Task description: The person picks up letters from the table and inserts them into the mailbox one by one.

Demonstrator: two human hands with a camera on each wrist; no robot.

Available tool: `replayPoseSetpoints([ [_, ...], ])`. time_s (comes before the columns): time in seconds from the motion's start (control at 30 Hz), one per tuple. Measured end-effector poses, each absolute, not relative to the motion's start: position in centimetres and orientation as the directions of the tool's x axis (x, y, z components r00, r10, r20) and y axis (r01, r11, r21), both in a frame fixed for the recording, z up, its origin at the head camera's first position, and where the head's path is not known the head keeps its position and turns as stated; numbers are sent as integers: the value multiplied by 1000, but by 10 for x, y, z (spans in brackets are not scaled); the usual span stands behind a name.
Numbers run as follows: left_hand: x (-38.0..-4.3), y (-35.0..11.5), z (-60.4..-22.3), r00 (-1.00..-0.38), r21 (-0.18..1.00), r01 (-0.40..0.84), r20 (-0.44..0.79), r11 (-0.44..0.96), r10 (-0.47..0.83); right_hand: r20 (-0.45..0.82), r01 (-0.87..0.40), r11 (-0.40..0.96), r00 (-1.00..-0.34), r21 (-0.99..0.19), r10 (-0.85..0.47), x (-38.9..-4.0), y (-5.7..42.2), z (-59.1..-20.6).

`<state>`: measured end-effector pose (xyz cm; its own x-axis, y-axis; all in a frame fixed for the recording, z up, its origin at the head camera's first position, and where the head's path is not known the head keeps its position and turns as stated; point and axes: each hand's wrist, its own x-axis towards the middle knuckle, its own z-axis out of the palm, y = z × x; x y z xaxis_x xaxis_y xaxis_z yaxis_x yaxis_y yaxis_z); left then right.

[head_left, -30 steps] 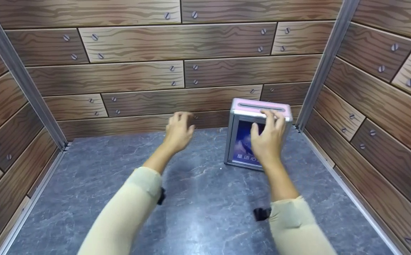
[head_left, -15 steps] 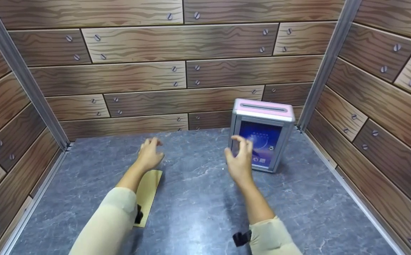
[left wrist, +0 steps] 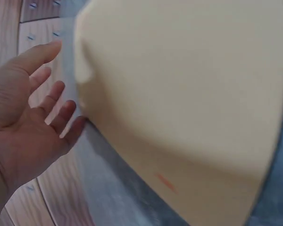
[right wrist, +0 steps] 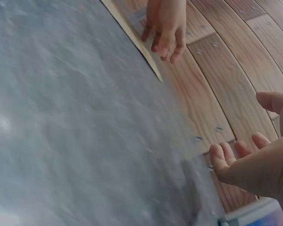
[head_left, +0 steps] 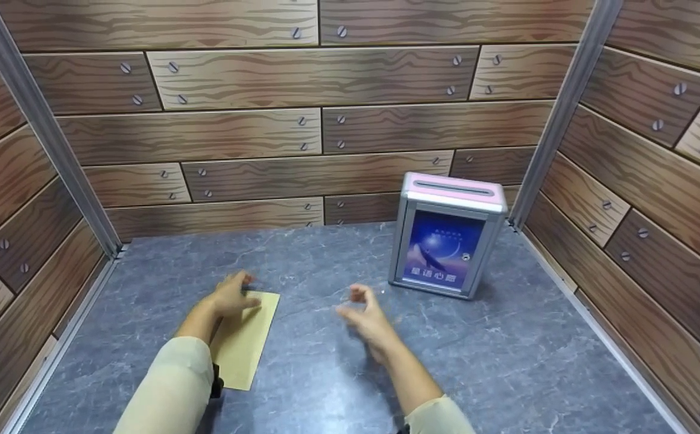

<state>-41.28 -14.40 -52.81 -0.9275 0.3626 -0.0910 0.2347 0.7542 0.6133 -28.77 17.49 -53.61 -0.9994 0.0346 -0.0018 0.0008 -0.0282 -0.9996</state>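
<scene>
A flat tan paper rectangle [head_left: 246, 349] lies on the left of the grey marbled surface. My left hand [head_left: 229, 295] is over its far left part, thumb pointing across the paper, fingers relaxed. In the left wrist view the hand's [left wrist: 33, 113] little fingertip comes right at the edge of the tan paper [left wrist: 179, 80], which bears a small orange mark. Over the middle of the surface, my right hand [head_left: 371, 319] holds nothing, its thumb and fingers spread apart and loosely bent. The right wrist view also shows that hand [right wrist: 259, 162] with an empty palm.
A silver-framed box [head_left: 444, 241] with a pink slotted top, a blue picture door and a small lock stands at the back right. Wood-plank-patterned walls [head_left: 235, 132] with grey metal corner posts [head_left: 54, 132] enclose the marbled surface [head_left: 325, 259].
Both hands have left the box area and come nearer and to the left. The left hand has moved back over the tan paper, which was hidden under the arm at first. The box stays put.
</scene>
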Motion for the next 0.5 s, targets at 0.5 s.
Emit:
replayPoseSetpoints([
  [0.5, -428, -164, -538, -926, 609, 129, -209, 783, 314, -143, 51, 277, -936, -959, -321, -270, 123, -555],
])
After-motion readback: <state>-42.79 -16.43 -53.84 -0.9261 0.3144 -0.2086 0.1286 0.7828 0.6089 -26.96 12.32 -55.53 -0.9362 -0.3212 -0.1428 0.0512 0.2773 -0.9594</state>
